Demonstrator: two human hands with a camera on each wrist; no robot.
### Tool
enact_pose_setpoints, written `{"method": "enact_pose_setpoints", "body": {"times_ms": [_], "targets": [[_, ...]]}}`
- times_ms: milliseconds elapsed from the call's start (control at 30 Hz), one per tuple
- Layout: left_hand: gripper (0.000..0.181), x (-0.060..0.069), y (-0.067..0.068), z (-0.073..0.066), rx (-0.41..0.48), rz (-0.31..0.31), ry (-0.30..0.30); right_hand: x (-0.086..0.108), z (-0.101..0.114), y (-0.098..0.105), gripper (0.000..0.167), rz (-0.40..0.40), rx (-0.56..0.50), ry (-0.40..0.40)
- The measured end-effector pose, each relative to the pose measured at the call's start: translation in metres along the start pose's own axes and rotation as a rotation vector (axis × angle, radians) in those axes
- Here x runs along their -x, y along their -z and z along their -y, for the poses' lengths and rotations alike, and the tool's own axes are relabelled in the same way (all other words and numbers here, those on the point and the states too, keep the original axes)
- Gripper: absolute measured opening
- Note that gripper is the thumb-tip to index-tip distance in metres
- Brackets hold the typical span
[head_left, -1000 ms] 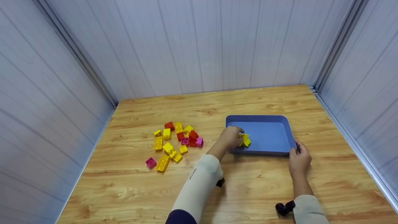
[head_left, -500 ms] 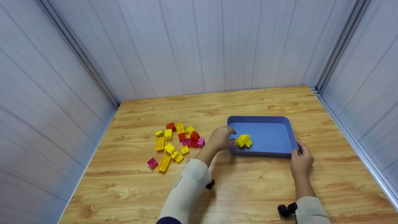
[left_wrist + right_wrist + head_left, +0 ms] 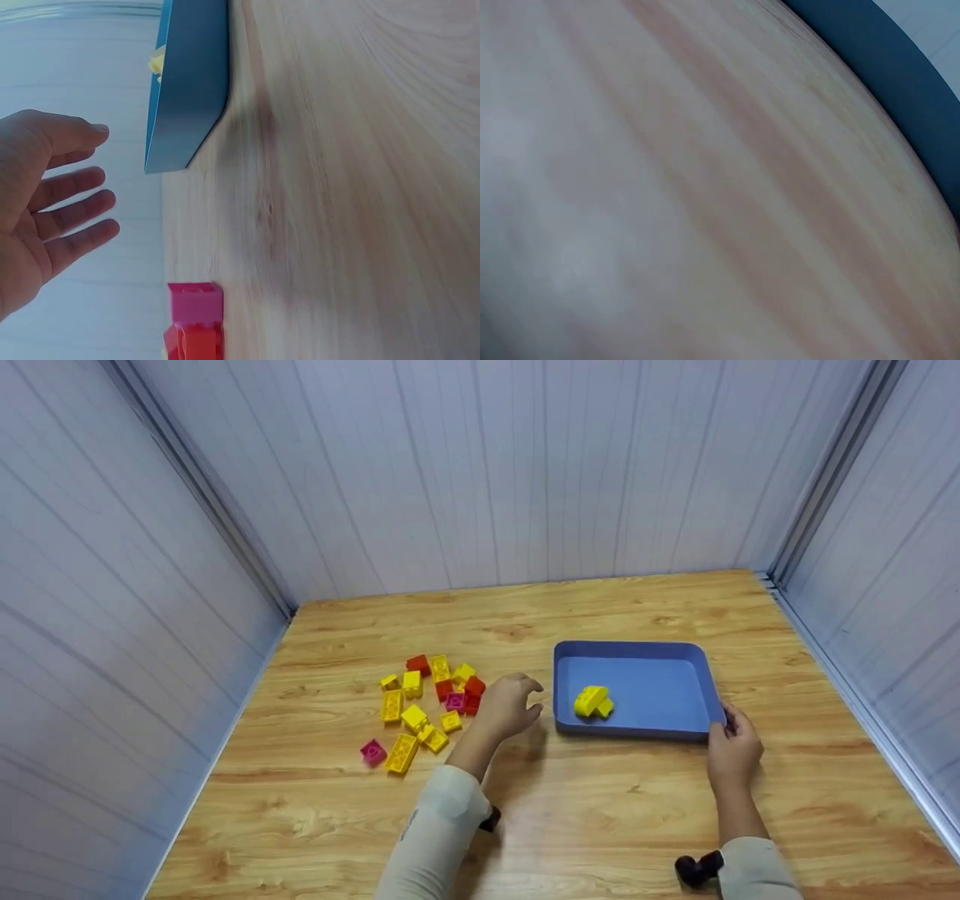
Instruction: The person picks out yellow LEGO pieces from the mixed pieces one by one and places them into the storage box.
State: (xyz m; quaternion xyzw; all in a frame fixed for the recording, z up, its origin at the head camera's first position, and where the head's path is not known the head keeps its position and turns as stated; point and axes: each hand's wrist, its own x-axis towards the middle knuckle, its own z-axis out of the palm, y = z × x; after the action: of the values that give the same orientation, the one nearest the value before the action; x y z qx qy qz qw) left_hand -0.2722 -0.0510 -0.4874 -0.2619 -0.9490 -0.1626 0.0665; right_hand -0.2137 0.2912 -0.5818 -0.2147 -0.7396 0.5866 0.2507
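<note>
The left hand (image 3: 507,706) hangs between the loose bricks and the blue tray (image 3: 637,730), fingers apart and holding nothing. In the left wrist view that hand (image 3: 56,195) has its fingers spread beside the tray's corner (image 3: 191,90). Yellow bricks (image 3: 592,701) lie in the tray's front left part. The right hand (image 3: 735,746) grips the tray's front right corner, thumb at the front wall. The right wrist view has only tabletop and the tray's wall (image 3: 885,67), with no hand in it.
Several yellow bricks (image 3: 392,706), red bricks (image 3: 418,664) and a magenta brick (image 3: 373,752) lie scattered on the wooden table (image 3: 300,825) at the left. Light panel walls (image 3: 495,472) stand behind the table and along both sides.
The left hand has let go of the yellow bricks in the tray and moved left, out over the table beside it. The right hand has stayed at the tray's corner.
</note>
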Motion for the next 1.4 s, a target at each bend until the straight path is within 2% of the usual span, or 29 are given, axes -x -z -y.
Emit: {"method": "enact_pose_setpoints", "body": {"times_ms": [300,433,567,667,767,900,1067,1167,1300,1400], "targets": [[0.024,0.025,0.002,0.016,-0.019,-0.060,0.028,-0.001,0.000,0.001,0.043,0.002,0.014,-0.026],[0.024,0.038,0.001,0.027,-0.009,-0.066,0.048,-0.001,-0.002,0.002,0.043,0.005,0.023,-0.026],[0.021,0.051,0.001,0.037,0.022,-0.034,0.129,0.000,-0.003,0.003,0.042,0.005,0.021,-0.017],[0.021,0.060,0.003,0.044,0.012,-0.005,0.220,0.002,-0.005,0.002,0.042,0.001,0.013,-0.007],[0.022,0.068,0.007,0.050,0.013,0.045,0.337,0.001,-0.005,0.001,0.041,-0.001,0.007,0.006],[0.020,0.078,0.011,0.062,-0.014,0.083,0.423,-0.001,-0.002,0.000,0.041,0.001,-0.002,0.007],[0.015,0.089,0.010,0.073,-0.062,0.060,0.424,-0.001,-0.001,0.000,0.041,-0.004,-0.004,0.000],[0.010,0.094,0.008,0.075,-0.024,0.066,0.449,0.000,-0.001,0.001,0.041,-0.001,-0.003,-0.004],[0.012,0.098,0.005,0.076,0.030,0.086,0.507,0.000,-0.001,0.001,0.042,0.007,0.000,-0.012],[0.012,0.098,0.003,0.077,0.039,0.074,0.517,-0.001,0.000,0.001,0.041,0.005,0.004,-0.013]]}}
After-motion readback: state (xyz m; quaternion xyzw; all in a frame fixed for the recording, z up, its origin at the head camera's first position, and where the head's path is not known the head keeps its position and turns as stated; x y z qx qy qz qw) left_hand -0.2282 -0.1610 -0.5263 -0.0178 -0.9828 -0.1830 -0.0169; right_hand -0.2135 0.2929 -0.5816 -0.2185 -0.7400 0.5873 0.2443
